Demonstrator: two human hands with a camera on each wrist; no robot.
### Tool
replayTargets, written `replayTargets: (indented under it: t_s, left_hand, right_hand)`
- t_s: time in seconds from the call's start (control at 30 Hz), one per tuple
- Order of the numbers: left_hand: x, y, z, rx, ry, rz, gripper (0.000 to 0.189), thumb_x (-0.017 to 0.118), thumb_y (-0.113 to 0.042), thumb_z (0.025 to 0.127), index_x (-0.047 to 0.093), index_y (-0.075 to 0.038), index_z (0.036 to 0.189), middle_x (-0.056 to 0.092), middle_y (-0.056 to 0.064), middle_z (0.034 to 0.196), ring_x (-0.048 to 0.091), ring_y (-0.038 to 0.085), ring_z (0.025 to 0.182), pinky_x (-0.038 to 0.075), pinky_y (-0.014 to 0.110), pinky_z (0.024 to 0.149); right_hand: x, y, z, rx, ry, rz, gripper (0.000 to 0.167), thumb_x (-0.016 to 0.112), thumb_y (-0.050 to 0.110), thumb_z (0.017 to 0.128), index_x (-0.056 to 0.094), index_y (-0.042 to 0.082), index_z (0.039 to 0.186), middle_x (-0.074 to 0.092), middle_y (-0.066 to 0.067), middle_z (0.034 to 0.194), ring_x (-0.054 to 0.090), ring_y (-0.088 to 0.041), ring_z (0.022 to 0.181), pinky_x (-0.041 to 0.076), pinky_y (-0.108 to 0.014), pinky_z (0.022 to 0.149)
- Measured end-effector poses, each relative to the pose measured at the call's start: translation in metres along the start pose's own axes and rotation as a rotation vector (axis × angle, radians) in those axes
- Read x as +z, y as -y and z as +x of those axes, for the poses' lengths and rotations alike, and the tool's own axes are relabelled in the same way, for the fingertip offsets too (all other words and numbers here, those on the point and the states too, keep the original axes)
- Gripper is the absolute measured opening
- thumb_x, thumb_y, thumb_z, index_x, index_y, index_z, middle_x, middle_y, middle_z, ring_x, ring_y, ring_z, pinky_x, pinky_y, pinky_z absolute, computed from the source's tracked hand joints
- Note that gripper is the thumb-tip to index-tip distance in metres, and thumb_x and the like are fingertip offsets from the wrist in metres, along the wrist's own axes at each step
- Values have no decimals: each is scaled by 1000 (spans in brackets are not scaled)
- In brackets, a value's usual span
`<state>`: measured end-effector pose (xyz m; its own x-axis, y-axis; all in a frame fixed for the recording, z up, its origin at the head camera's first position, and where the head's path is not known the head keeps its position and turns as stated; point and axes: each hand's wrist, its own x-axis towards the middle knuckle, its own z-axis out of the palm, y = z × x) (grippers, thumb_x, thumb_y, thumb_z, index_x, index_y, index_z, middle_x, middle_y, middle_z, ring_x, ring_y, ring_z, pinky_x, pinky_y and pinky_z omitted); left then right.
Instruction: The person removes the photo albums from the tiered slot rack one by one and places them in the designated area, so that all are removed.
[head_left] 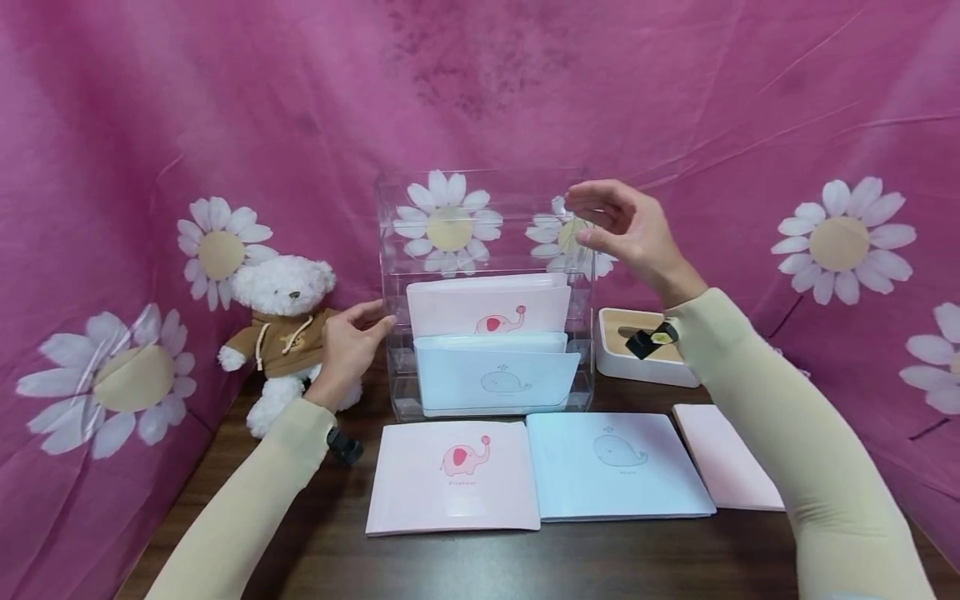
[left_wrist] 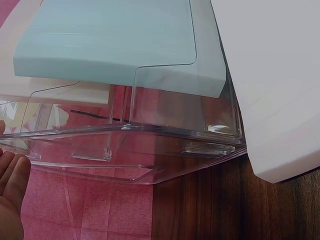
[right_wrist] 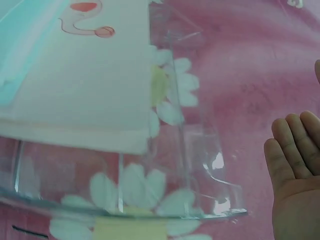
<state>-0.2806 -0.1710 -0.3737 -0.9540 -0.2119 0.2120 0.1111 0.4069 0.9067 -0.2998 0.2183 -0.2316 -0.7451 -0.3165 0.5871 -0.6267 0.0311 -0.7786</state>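
Note:
A clear plastic tiered rack (head_left: pixel 485 185) stands upright at the back middle of the table. In its lower tiers are a pink booklet (head_left: pixel 442 308) with an elephant and, in front, a light-blue booklet (head_left: pixel 457 379) with a whale. My left hand (head_left: pixel 348 346) is at the rack's left side, fingertips right at its edge; the left wrist view shows its fingers extended. By the rack's upper right corner my right hand (head_left: pixel 626 229) is raised with bent fingers. In the right wrist view the right palm (right_wrist: pixel 300 205) shows bare, apart from the rack's side.
A pink elephant booklet (head_left: pixel 420 492), a blue whale booklet (head_left: pixel 570 475) and another pink booklet (head_left: pixel 731 462) lie flat before the rack. A white teddy bear (head_left: pixel 285 342) in a brown hoodie sits left. A white box (head_left: pixel 641 371) stands right. Behind hangs pink floral cloth (head_left: pixel 697 92).

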Motion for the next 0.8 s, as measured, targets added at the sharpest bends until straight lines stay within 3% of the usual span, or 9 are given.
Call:
replayTargets:
  t_s: [0.17,0.33,0.47,0.53,0.73,0.8]
  left_hand:
    - [0,1,1,0,12,8,42,78,-28,91,71,-13,130,75,11,121,68,12,98,50,11,69]
    - [-1,1,0,-4,1,9,42,78,-27,91,71,-14,129,75,11,120,69,18,102,50,10,70]
    - [0,1,0,4,4,4,42,78,-27,90,71,-13,129,75,11,120,69,15,100,51,10,70]
    - [0,1,-1,10,5,0,41,78,-27,90,71,-13,129,75,11,119,69,11,95,51,11,68]
    - [-2,-1,-2,15,-8,6,40,79,-27,89,72,-13,127,75,10,119,66,3,88,50,12,65]
    - [-2,-1,-2,13,-8,16,41,79,-27,89,72,-14,127,75,10,120,66,4,89,49,12,65]
  right_hand:
    - [15,-17,4,108,95,-136,52,74,1,88,58,1,137,64,-13,136,61,-18,128,46,-24,111]
    - [26,-41,6,188,222,-302,54,77,7,87,59,4,137,62,-16,139,57,-29,133,43,-40,116]
    - [30,-57,4,212,244,-317,53,79,6,86,60,2,135,62,-19,138,58,-36,131,42,-50,115]
    - [32,-61,2,218,250,-298,53,79,4,85,60,1,135,62,-22,137,59,-37,128,44,-51,113]
    - [37,-68,1,228,275,-334,51,80,6,84,63,3,132,66,-19,133,63,-30,122,51,-36,106]
    - [38,-70,1,245,269,-353,50,80,8,84,65,5,131,68,-15,131,63,-27,121,50,-39,106]
